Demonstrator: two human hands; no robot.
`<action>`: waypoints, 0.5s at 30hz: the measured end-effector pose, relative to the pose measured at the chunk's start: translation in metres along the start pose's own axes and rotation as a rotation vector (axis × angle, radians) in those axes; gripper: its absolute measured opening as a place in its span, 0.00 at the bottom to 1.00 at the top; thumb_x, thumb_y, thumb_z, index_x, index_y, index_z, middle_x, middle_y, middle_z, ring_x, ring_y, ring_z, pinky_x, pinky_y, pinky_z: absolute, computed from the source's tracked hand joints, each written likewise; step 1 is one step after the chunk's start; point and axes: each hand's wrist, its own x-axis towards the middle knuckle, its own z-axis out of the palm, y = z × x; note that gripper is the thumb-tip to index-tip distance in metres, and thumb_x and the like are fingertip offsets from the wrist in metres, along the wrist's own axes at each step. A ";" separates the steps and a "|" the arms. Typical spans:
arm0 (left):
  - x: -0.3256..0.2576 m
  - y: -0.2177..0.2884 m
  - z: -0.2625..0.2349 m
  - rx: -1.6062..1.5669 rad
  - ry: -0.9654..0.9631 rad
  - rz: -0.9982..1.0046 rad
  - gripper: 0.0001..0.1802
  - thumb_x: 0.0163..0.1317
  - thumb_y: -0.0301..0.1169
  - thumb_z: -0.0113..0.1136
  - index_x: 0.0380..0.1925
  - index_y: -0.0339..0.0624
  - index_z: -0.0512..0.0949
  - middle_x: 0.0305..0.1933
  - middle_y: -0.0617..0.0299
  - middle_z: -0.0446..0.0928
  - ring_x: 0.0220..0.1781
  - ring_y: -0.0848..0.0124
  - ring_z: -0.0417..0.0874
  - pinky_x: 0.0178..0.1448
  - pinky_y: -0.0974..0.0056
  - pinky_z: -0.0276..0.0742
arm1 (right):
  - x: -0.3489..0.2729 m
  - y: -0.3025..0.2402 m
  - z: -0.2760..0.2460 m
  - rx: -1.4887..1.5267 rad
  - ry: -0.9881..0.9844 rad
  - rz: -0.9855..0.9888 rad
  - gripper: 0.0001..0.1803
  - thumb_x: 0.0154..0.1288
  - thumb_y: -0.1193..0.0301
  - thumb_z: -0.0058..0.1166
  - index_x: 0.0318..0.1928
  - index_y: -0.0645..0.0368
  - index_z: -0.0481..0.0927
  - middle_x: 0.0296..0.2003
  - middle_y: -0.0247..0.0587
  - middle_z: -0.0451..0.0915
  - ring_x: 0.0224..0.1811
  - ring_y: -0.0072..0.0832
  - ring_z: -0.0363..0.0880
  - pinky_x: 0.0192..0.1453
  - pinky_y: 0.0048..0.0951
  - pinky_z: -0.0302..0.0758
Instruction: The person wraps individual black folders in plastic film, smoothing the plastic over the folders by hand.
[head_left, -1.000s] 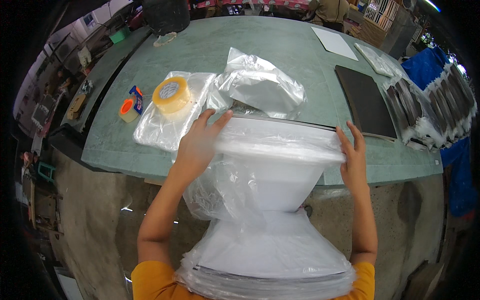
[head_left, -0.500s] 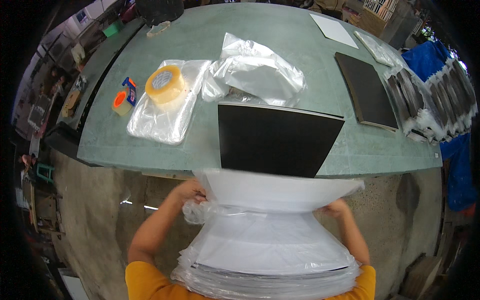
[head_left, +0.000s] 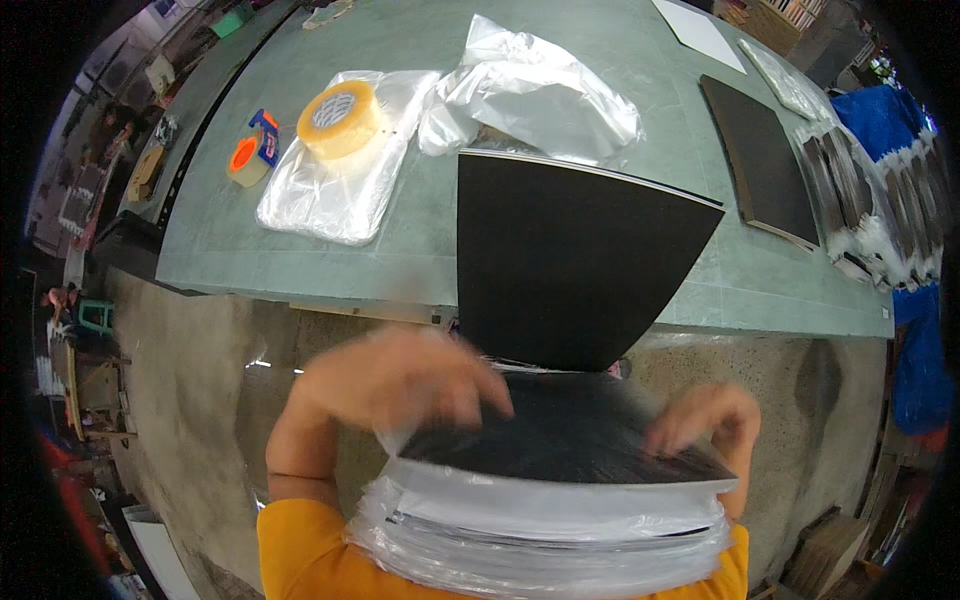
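Observation:
A black-faced panel (head_left: 560, 415) in clear plastic lies at the front, on top of a stack of plastic-wrapped white sheets (head_left: 560, 515) against my body. Over its left part is my left hand (head_left: 420, 385), smeared by motion; its grip cannot be made out. At the panel's right side my right hand (head_left: 700, 420) hovers over or touches the surface; its fingers are blurred too. Beyond the panel, a large black board (head_left: 580, 260) with pale page-like edges along its top slants up across the table's near edge.
On the green table (head_left: 390, 270) are a tape roll (head_left: 340, 120) on folded clear bags (head_left: 330, 200), a small tape dispenser (head_left: 254, 150), crumpled plastic (head_left: 540, 95) and another black board (head_left: 760, 160). Wrapped dark bundles (head_left: 880, 200) stand at the right edge.
Both hands have come up from beside the plastic-covered white sheet to above the stack. A black face now shows there instead of white. The view has shifted, so the table appears higher.

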 end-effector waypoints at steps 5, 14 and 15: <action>0.034 -0.057 0.081 -0.164 -0.286 0.149 0.19 0.61 0.42 0.45 0.45 0.40 0.69 0.43 0.51 0.71 0.47 0.57 0.72 0.50 0.59 0.66 | 0.019 0.081 0.022 -0.552 -0.328 0.485 0.32 0.64 0.51 0.32 0.61 0.59 0.53 0.62 0.53 0.47 0.66 0.45 0.41 0.66 0.44 0.38; 0.091 -0.111 0.074 0.033 0.291 -0.122 0.16 0.59 0.40 0.48 0.40 0.41 0.71 0.36 0.56 0.72 0.40 0.68 0.74 0.43 0.64 0.68 | 0.050 0.105 -0.020 -0.690 -0.170 0.650 0.38 0.60 0.44 0.35 0.52 0.71 0.63 0.50 0.60 0.67 0.54 0.43 0.65 0.58 0.32 0.60; 0.097 -0.073 0.061 -0.084 0.303 -0.049 0.18 0.59 0.41 0.48 0.42 0.40 0.70 0.38 0.57 0.71 0.43 0.70 0.71 0.46 0.65 0.66 | 0.068 0.082 -0.014 -0.599 -0.150 0.563 0.37 0.57 0.43 0.40 0.49 0.68 0.67 0.44 0.57 0.71 0.49 0.44 0.69 0.54 0.35 0.64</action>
